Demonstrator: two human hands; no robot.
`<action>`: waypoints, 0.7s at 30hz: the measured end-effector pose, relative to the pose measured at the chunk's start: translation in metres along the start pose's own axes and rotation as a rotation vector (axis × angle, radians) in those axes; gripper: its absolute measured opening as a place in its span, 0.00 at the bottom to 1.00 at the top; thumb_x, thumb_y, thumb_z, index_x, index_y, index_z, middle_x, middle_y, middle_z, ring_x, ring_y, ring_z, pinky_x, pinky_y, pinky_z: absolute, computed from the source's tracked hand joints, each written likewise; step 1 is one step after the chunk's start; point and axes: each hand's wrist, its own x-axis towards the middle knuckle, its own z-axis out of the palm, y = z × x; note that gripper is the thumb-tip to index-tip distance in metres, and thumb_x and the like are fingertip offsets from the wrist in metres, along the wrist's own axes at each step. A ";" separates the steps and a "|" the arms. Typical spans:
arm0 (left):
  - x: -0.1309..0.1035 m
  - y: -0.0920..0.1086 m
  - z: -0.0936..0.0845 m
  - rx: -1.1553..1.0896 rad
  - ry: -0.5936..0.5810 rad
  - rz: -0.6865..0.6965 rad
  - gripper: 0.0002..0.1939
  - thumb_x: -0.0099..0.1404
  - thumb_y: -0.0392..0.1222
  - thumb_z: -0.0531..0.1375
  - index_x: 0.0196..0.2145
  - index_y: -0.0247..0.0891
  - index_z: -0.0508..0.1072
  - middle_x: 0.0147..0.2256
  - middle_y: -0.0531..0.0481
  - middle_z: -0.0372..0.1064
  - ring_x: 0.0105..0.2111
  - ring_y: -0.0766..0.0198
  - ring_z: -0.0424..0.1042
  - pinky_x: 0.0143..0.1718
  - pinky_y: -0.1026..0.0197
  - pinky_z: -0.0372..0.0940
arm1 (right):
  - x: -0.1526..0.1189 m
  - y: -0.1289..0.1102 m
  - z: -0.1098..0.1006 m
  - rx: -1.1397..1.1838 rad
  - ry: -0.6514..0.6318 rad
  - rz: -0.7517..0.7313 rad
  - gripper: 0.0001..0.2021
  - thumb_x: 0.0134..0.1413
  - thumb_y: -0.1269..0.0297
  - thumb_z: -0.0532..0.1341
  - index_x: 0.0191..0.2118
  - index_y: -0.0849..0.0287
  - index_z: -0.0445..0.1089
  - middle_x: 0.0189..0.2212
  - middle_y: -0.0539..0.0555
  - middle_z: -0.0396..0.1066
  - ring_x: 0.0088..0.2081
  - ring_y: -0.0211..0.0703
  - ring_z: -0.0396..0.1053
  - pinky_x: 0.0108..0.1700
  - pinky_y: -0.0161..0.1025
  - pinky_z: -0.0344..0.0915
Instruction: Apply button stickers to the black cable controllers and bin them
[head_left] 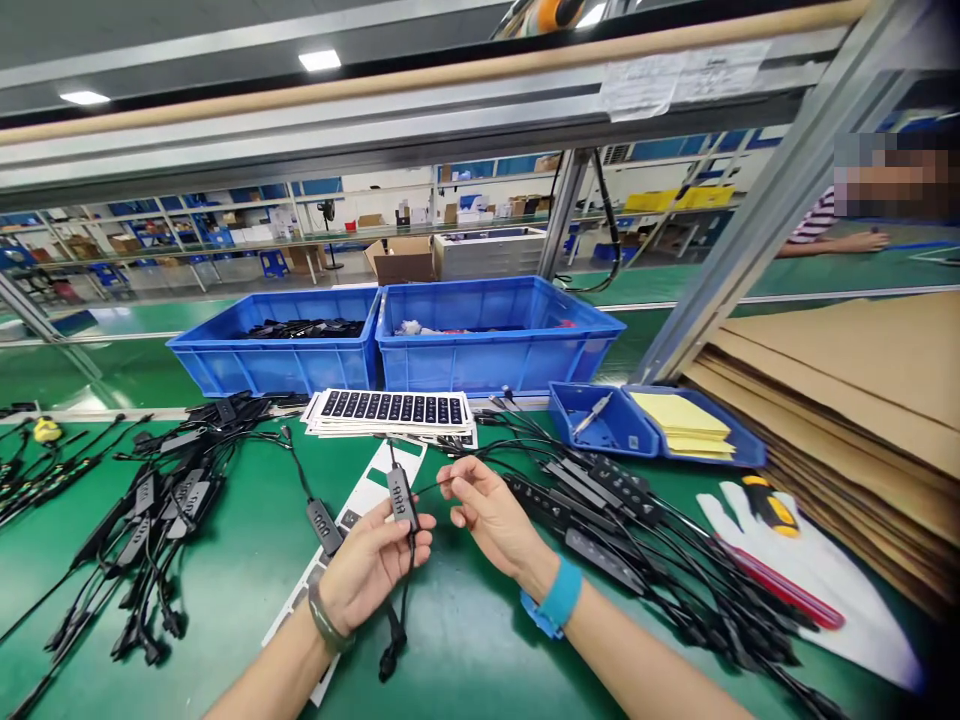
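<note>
In my left hand (375, 565) is a small black inline controller (400, 495) with button-like marks on its face, tilted upright, its cable hanging down to a connector (391, 650). My right hand (484, 505) is pinched just right of it, on a thin dark strip (429, 488) that reaches towards the controller; whether it is a wire or a label seen edge-on I cannot tell. Under my left hand lies a white label sheet (367, 492) with black labels and cut-out gaps. A second black controller (324, 525) rests on that sheet, beside my left hand.
Piles of cabled controllers lie left (180, 500) and right (600, 510). Behind are stacked label sheets (390, 410), two blue bins (277, 365) (499, 360) and a small tray (600, 425). A white glove (840, 590) and cardboard (847, 400) are at right. Another person's hand (862, 242) is beyond.
</note>
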 end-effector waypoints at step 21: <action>-0.002 -0.013 0.001 0.237 -0.150 -0.015 0.37 0.55 0.37 0.67 0.58 0.37 0.54 0.44 0.37 0.72 0.42 0.52 0.74 0.43 0.52 0.67 | -0.004 0.001 -0.004 -0.343 -0.077 -0.045 0.12 0.51 0.58 0.66 0.33 0.58 0.64 0.26 0.45 0.59 0.19 0.28 0.57 0.16 0.26 0.61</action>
